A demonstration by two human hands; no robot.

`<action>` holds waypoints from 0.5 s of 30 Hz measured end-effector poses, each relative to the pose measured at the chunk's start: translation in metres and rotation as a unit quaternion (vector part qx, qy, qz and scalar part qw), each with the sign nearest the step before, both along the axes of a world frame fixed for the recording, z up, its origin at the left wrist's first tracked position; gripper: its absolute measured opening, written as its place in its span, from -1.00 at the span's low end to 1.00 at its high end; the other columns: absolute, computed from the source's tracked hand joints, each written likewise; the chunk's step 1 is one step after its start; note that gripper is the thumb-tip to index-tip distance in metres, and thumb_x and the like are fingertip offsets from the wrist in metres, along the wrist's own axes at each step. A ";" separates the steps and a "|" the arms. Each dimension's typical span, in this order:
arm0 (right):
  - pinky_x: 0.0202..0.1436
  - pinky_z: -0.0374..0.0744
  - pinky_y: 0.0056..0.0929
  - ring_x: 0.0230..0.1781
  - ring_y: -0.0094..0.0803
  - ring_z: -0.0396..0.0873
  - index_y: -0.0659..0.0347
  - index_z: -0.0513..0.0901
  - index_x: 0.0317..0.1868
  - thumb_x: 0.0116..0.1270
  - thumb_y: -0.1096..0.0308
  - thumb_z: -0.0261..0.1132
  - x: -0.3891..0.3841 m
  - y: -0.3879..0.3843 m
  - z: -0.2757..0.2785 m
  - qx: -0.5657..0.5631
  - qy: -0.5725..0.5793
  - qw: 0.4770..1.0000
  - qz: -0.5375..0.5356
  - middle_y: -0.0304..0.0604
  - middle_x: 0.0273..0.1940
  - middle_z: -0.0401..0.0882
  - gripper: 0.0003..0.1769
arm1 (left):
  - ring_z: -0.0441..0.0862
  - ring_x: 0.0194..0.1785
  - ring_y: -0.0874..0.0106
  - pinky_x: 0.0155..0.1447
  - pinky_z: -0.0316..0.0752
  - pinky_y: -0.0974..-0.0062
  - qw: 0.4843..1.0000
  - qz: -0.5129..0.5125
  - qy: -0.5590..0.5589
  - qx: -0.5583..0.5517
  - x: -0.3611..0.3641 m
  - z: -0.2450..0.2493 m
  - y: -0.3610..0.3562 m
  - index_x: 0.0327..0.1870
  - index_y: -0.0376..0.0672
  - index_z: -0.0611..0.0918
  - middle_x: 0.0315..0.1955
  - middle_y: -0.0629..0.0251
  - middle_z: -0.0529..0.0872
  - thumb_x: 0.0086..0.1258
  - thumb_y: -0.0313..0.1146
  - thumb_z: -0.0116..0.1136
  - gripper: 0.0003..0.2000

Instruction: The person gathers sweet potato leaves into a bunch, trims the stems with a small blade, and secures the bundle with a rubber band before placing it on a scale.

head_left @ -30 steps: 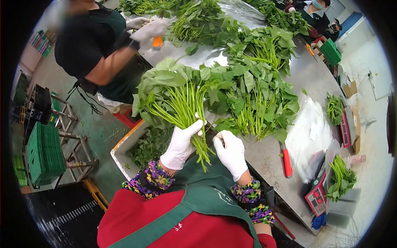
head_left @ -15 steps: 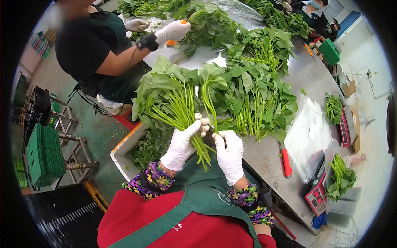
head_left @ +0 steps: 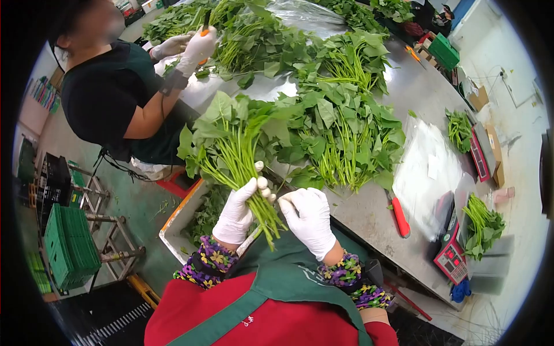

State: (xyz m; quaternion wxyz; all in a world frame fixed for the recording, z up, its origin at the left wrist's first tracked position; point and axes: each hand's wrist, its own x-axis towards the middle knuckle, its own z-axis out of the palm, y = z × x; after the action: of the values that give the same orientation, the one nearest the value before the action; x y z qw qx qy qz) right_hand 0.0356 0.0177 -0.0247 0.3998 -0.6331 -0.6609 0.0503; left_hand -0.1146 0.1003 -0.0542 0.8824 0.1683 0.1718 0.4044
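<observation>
My left hand (head_left: 234, 216), in a white glove, is wrapped round a bunch of leafy green stems (head_left: 245, 151). The leaves fan out toward the far side, and the stem ends stick out below the fist. Just right of those ends is my gloved right hand (head_left: 309, 222), its fingers curled and thumb and fingertips pressed together. Whatever may be in that pinch is hidden. Beyond my hands a heap of the same leafy greens (head_left: 349, 130) lies on the metal table (head_left: 360, 214).
A red-handled knife (head_left: 399, 218) and clear plastic bags (head_left: 424, 173) lie to the right, beside a red scale (head_left: 451, 260) with greens on it. A white bin (head_left: 173, 230) of leaves stands at my left. Across from it, a co-worker (head_left: 107, 98) holds an orange-handled tool (head_left: 205, 33).
The separate stems that my right hand pinched are no longer apart from the bunch. The right hand has moved slightly left; the left hand and bunch are a little lower. The view has shifted.
</observation>
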 end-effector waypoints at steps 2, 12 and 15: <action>-0.20 0.40 -0.30 -0.44 -0.23 0.47 0.11 0.61 -0.38 0.20 0.35 0.30 0.003 0.000 0.002 0.003 0.005 1.000 -0.008 -0.25 -0.50 0.50 -0.94 | 0.56 -0.24 0.49 -0.05 0.57 0.33 1.000 -0.011 -0.014 -0.010 -0.002 -0.004 0.003 0.26 -0.09 0.35 -0.28 0.40 0.59 0.38 -0.34 0.18 -0.55; 0.00 0.43 -0.20 -0.12 -0.14 0.52 0.23 0.58 -0.03 0.24 0.31 0.21 0.004 0.016 0.013 0.007 -0.029 0.998 -0.047 -0.08 -0.13 0.56 -0.69 | 0.56 -0.02 0.46 0.10 0.47 0.42 0.940 0.000 0.260 0.222 0.017 -0.003 -0.015 0.24 -0.22 0.41 -0.04 0.31 0.60 0.31 -0.40 0.26 -0.51; 0.07 0.40 -0.20 -0.11 -0.14 0.51 0.26 0.58 -0.04 0.25 0.26 0.21 0.012 0.020 0.019 -0.009 -0.059 0.998 -0.011 -0.08 -0.12 0.55 -0.67 | 0.48 0.11 0.48 0.20 0.39 0.48 0.946 -0.017 0.245 0.211 0.020 -0.012 -0.024 0.22 -0.22 0.44 0.08 0.35 0.53 0.25 -0.41 0.33 -0.49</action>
State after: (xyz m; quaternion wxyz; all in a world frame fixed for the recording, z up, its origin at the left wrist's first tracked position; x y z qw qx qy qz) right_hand 0.0475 0.0380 -0.0056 0.3549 -0.6456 -0.6760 0.0139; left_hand -0.0947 0.0763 -0.0659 0.7639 0.4479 0.2905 0.3625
